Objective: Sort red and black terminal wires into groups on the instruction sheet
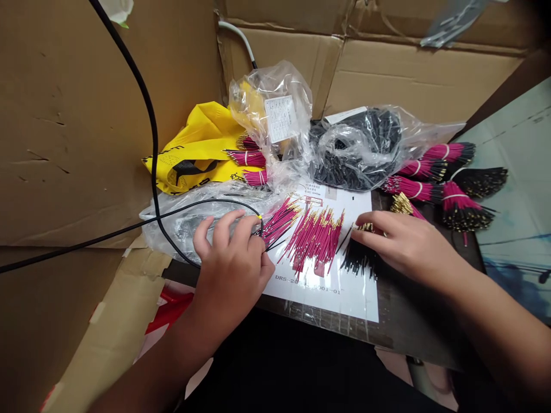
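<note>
My left hand [232,261] is curled beside a fan of pink wires [279,222] with gold-coloured ends. A thin black wire shows by its thumb, but what lies inside the fingers is hidden. In the middle, a loose row of pink wires with gold pins [318,235] lies on a printed white sheet [344,301]. To the right, my right hand [400,244] reaches over a pile of short black wires [359,258]. Its thumb and forefinger are pinched close together, with a thin black wire at their tips.
Behind lie a clear bag of black wires [357,149], a labelled plastic bag [279,115] and a yellow bag [198,143]. Tied pink and black bundles [460,201] sit at right. A black cable [146,103] hangs at left. Cardboard walls [422,80] enclose the table.
</note>
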`<state>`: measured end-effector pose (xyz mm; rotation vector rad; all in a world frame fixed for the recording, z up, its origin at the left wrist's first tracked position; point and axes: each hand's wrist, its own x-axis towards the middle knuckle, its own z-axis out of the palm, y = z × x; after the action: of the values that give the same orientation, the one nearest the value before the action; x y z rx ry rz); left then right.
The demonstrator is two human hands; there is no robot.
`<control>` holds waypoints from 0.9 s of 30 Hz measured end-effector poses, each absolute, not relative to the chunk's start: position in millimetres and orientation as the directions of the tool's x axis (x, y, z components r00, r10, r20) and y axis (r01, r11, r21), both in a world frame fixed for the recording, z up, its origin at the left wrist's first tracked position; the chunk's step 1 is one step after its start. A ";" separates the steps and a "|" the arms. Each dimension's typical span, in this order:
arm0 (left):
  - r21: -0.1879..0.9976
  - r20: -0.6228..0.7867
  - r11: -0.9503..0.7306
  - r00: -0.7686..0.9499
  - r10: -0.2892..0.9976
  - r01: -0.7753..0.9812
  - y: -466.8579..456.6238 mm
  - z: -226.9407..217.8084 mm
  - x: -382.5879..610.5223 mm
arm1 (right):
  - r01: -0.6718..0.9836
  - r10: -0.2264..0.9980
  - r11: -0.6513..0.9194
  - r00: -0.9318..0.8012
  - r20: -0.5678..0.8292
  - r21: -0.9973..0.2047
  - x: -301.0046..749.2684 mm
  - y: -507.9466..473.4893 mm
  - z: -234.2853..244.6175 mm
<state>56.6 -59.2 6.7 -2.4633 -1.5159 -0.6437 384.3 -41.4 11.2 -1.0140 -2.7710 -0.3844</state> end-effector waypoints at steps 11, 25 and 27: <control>0.055 0.480 -0.641 0.543 0.689 0.765 -40.8 24.4 135.2 | 0.802 0.727 0.590 -0.580 0.367 0.097 414.3 -68.9 -15.5; 0.103 0.293 -0.688 0.639 0.711 0.719 -30.0 -2.0 201.0 | 0.903 0.820 0.429 -0.396 0.412 0.014 428.0 -78.1 -15.7; 0.111 0.295 -0.707 0.656 0.695 0.699 -31.0 -3.6 198.4 | 0.911 0.855 0.412 -0.395 0.335 0.020 434.6 -81.9 -13.3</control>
<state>198.4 -31.0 -3.6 -2.8479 -1.1982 -0.4991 434.6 -81.9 -13.3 -1.5410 -2.3983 -0.2910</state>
